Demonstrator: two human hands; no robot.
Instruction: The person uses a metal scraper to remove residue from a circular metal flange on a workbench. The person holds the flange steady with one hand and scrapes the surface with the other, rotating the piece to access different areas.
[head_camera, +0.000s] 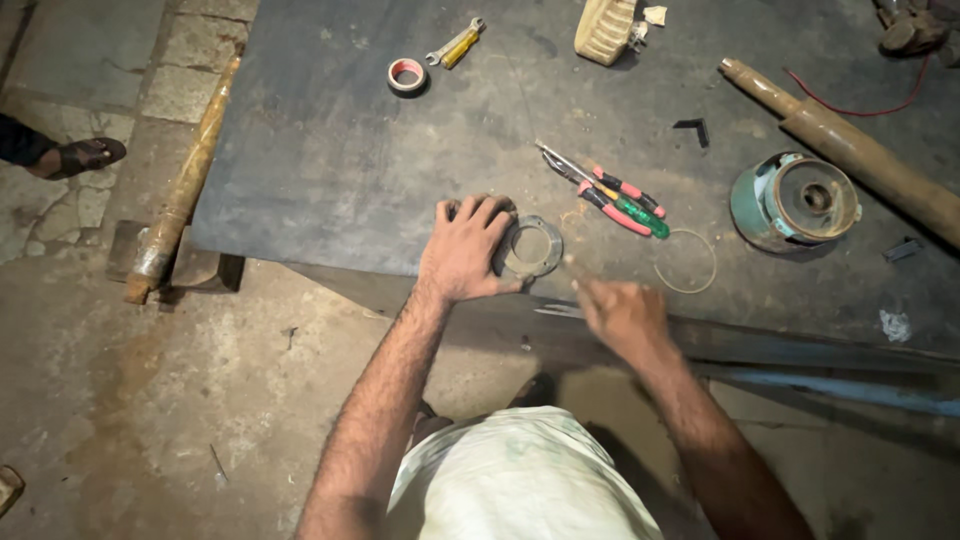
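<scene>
a person leans over a dark, scuffed worktop (330, 170), seen from a head-worn camera looking down on both bare forearms. the left hand (465, 250) lies palm down with its fingers spread, the fingertips resting on the left rim of a flat metal ring flange (535, 247) that sits near the front edge of the worktop. the right hand (622, 312) hovers just beside the flange, at its lower right, blurred; its fingers seem loosely curled and a forefinger points toward the flange, but whether it pinches anything cannot be told.

just beyond the flange lie red-handled pliers (612, 205) and a green-handled screwdriver (640, 213), side by side and touching. a thin wire ring (687, 262) lies to the right of the flange, near the tools. farther right stands a teal round motor housing (790, 203), and behind it a long rusty shaft (850, 150) runs diagonally, with a red wire (860, 110) curling beyond it. at the far side of the worktop are a roll of tape (406, 74), a yellow-handled spanner (455, 44) and a pale ribbed part (605, 28). off the worktop, at left, a rusty pipe (180, 190) leans along the floor, and another person's sandalled foot (80, 155) shows at the edge.
</scene>
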